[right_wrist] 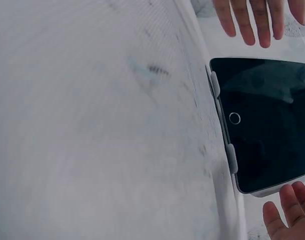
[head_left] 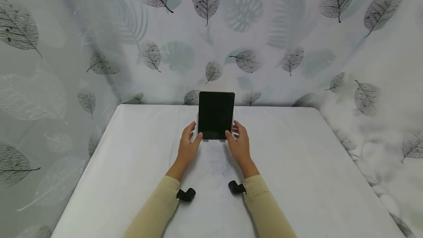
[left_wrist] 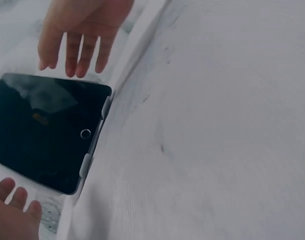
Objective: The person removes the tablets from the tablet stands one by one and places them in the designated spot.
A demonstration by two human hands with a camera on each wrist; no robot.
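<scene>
- The bare left hand (head_left: 188, 146) is released: its fingers are spread and loosely extended beside the tablet's left side, with a visible gap in the right wrist view.
- The bare right hand (head_left: 239, 144) is likewise released, fingers parted beside the tablet's right side, grasping nothing; the left wrist view shows space between its fingertips and the casing.
- From the head view, both thumbs overlap the tablet's lower corners.
- The thin black rectangular tablet (head_left: 216, 115) stands upright between the hands, tilted back, its dark glossy screen facing the person.
- Its lower edge rests behind two small grey rounded stand lips (right_wrist: 232, 158).
- Its marking is a pale ring around the round home button (left_wrist: 85, 133), centred near the lower edge.
- The white cloth-covered bench (head_left: 138, 157) extends well to either side of the tablet and towards the person; in the head view the tablet's top overlaps the bench's far edge.
- Behind hangs a pale leaf-printed sheet (head_left: 211, 39).
- Pale yellow sleeves (head_left: 155, 205) cover the forearms, with black wrist-worn devices (head_left: 187, 194) at the cuffs.
</scene>
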